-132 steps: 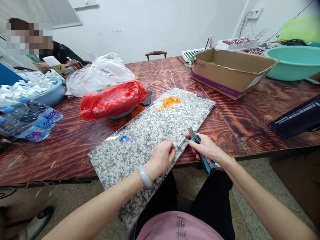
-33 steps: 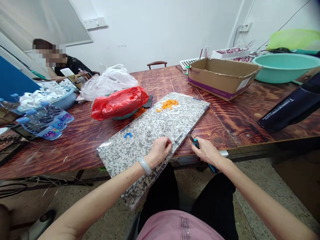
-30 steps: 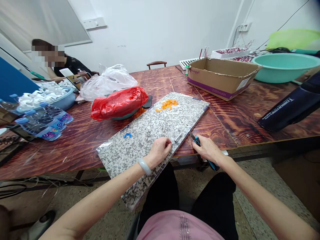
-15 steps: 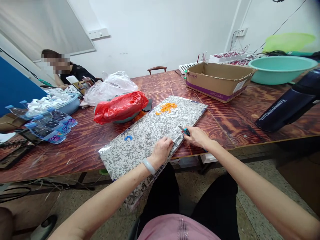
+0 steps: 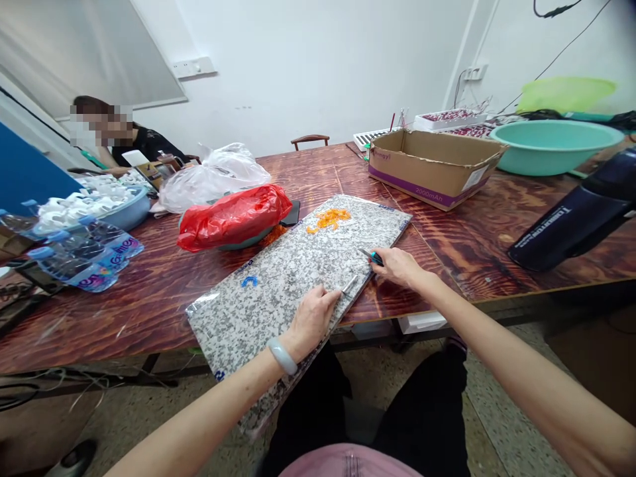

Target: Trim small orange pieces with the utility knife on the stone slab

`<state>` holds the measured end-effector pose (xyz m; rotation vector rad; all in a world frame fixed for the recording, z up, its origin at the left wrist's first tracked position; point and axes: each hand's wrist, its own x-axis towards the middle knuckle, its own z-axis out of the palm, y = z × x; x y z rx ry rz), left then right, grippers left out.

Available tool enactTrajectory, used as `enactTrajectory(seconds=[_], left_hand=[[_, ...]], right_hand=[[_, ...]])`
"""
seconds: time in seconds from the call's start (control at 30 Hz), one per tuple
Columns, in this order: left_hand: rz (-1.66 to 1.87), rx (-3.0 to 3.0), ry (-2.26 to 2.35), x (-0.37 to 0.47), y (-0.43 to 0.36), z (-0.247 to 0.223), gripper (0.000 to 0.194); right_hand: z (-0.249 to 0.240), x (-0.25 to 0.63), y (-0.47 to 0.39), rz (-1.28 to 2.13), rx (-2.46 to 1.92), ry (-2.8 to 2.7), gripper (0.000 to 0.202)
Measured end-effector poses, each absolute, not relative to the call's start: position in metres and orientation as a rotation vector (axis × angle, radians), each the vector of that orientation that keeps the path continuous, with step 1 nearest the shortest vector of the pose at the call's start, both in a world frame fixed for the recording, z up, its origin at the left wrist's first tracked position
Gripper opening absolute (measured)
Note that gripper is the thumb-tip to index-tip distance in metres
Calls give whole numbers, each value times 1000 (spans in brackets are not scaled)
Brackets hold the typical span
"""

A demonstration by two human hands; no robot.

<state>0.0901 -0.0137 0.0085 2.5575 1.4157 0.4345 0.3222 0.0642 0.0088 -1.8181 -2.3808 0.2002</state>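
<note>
My left hand (image 5: 314, 313) is closed around a thin silvery metal tool (image 5: 350, 285), possibly tweezers, which points up and right over the speckled stone-patterned board (image 5: 278, 318). In my right hand (image 5: 400, 266) is a small knife (image 5: 368, 255) with a black and blue handle. Its grey blade points left above the board's near right edge, close to the silvery tool but apart from it. A pile of orange plastic pieces (image 5: 330, 218) lies toward the far end of the board. Blue curved pieces (image 5: 249, 281) rest on its left part.
A red plastic bag (image 5: 233, 215) covers a bowl beyond the board, with a white bag (image 5: 213, 175) behind it. Water bottles (image 5: 89, 262) stand left. At right are a cardboard box (image 5: 432, 175), a green basin (image 5: 556, 149) and a dark flask (image 5: 571, 212). A person (image 5: 144, 142) sits far left.
The view has shifted slightly. My left hand has moved a little down and left, and the silvery tool shows a bit farther from the knife. Both hands keep their hold.
</note>
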Motion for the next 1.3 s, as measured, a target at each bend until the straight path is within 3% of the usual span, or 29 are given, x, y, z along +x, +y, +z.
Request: enactTrajectory(seconds=[0.5, 0.83, 1.3], left_hand=[[514, 2478, 1490, 104, 5, 4, 16], [249, 2718, 1514, 104, -8, 9, 19], [526, 2500, 1476, 102, 2, 4, 19]], right_hand=[[11, 333, 30, 577, -1666, -1919, 19], [-1, 305, 23, 828, -1536, -1852, 21], [-9, 297, 22, 1125, -1455, -1689, 30]])
